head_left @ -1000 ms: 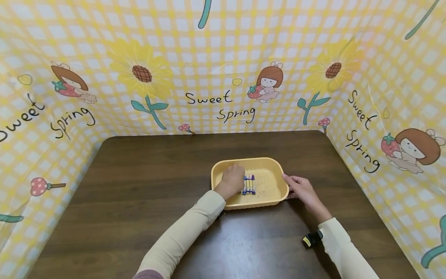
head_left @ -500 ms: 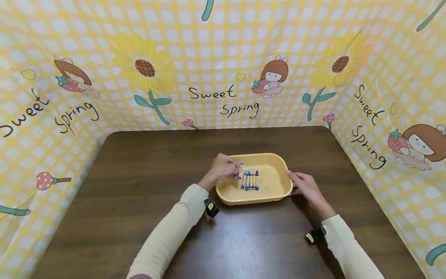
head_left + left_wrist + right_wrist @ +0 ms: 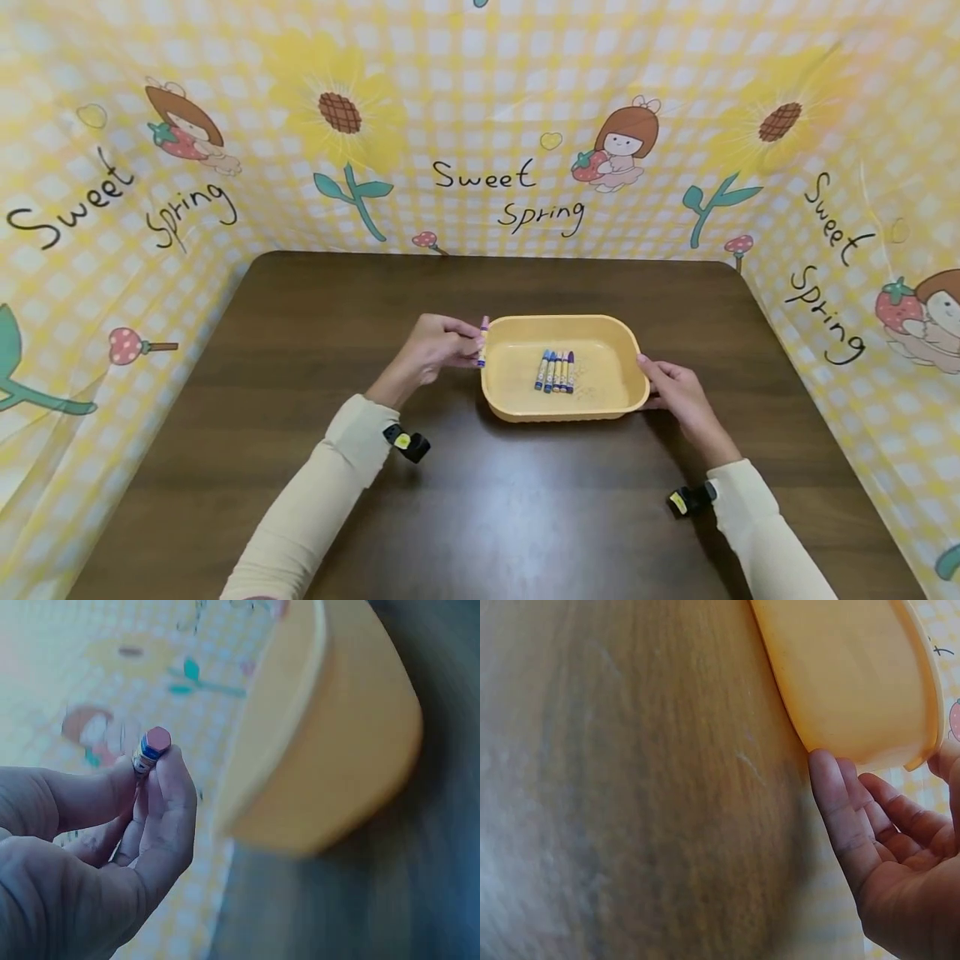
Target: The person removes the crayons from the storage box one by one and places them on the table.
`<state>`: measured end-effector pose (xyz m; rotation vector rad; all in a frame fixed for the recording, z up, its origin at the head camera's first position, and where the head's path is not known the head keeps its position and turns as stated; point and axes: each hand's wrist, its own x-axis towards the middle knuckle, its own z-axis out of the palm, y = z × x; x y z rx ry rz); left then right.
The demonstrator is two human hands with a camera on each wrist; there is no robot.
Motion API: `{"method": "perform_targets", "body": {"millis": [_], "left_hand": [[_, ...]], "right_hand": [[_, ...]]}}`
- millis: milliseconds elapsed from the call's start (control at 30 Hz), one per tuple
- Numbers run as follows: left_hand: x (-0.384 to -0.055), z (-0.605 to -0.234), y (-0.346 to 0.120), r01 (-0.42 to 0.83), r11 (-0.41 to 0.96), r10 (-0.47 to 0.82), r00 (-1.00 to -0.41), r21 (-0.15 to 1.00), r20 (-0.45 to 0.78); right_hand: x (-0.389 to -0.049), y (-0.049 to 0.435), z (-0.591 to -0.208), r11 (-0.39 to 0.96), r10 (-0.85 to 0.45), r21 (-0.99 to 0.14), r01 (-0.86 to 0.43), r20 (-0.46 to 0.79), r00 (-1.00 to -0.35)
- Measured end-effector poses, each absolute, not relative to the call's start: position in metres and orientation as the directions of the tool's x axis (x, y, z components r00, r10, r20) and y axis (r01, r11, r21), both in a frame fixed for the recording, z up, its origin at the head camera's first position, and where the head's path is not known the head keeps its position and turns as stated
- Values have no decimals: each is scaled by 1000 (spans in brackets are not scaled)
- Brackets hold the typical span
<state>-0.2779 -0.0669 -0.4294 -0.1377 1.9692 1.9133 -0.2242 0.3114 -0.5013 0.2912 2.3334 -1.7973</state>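
Note:
In the head view my left hand (image 3: 435, 346) pinches a pink crayon (image 3: 484, 327) upright between thumb and fingers, just at the left end of a yellow plastic tray (image 3: 513, 387). The left wrist view shows that crayon (image 3: 155, 741) end-on, its pink end with a blue band, held apart from the tray's outer wall. Several crayons (image 3: 555, 372), with blue, pink and purple tips, lie side by side in the middle of the tray. At the tray's right end my right hand (image 3: 681, 400) grips the wall, thumb at the rim (image 3: 930, 682) and fingers on the outside.
A dark wooden table (image 3: 360, 292) carries the tray. Yellow checked cloth (image 3: 480, 100) with printed flowers and figures walls off the back and both sides. Each wrist wears a small black camera (image 3: 408, 443). Small pale specks show on the tray floor beside the crayons.
My left hand has lifted the pink crayon from inside the tray and moved it left, out to the tray's left edge. The right hand keeps its grip. The head view has shifted slightly.

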Motion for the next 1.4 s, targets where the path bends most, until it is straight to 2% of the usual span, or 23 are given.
{"method": "perform_targets", "body": {"millis": [133,400,667,900,1133,1400], "left_hand": [[-282,-439,-102,-347,79,165,-920,935,-355],[-288,-464,-162,-374,272,98,-906,887,-412],[-285,-470,-209,-380,395,-31,-915,836,-402],[-284,-473,-233,-405,444,-95,-908,799,-408],[-285,-469,-241,-358,645,-133,-922,675,-363],[-286,-457,-247,-336,755,-157,-926,563,-343]], "right_hand": [[-223,317,-497,248,64,-931,266,-258,-964],[-218,324,-493,236,73,-934,269,-259,-963],[-218,325,-495,228,59,-933,278,-271,-961],[-221,322,-497,237,55,-929,283,-278,-959],[-221,318,-500,211,76,-931,297,-287,-955],[-220,310,-502,151,78,-944,293,-284,-956]]}}
